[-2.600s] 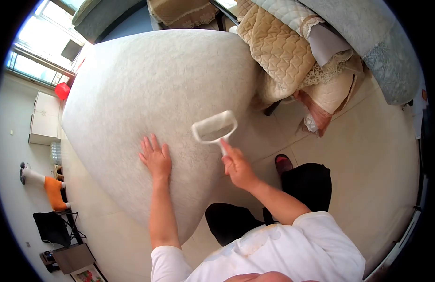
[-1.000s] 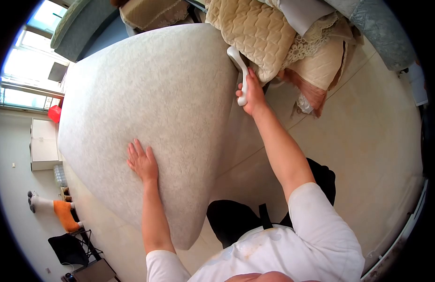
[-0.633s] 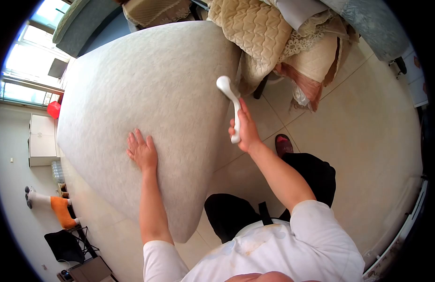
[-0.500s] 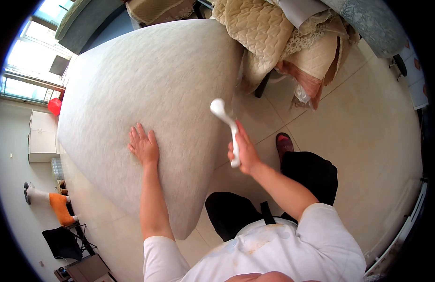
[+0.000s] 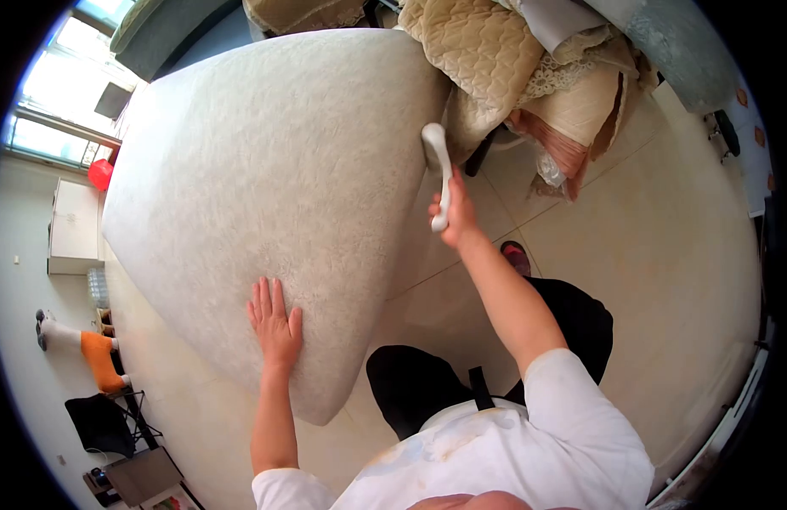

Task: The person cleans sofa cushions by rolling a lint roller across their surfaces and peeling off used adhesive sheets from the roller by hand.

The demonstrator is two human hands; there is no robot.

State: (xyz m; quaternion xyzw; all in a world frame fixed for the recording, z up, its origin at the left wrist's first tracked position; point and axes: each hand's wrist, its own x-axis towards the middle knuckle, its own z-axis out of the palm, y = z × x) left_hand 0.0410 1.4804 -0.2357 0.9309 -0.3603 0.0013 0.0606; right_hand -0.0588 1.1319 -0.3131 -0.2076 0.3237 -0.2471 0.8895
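A large piece with a pale grey textured cover (image 5: 274,170) fills the middle and left of the view. My left hand (image 5: 277,330) lies flat on its near part, fingers spread, holding nothing. My right hand (image 5: 455,209) is closed round the handle of a white tool (image 5: 442,166) at the right edge of the cover. The tool is seen from the side, its rounded head up against that edge; the head's working face is hidden.
Beige quilted fabric (image 5: 478,55) and lace-trimmed cloth hang at the upper right, above a tiled floor (image 5: 631,246). At the left are a white cabinet (image 5: 75,221), a red object (image 5: 100,174), an orange-and-white animal figure (image 5: 100,361) and a black chair (image 5: 100,423).
Over the last half second my right hand has moved up and slightly right with the white tool. My left hand has shifted down and a little right on the cover, still spread.
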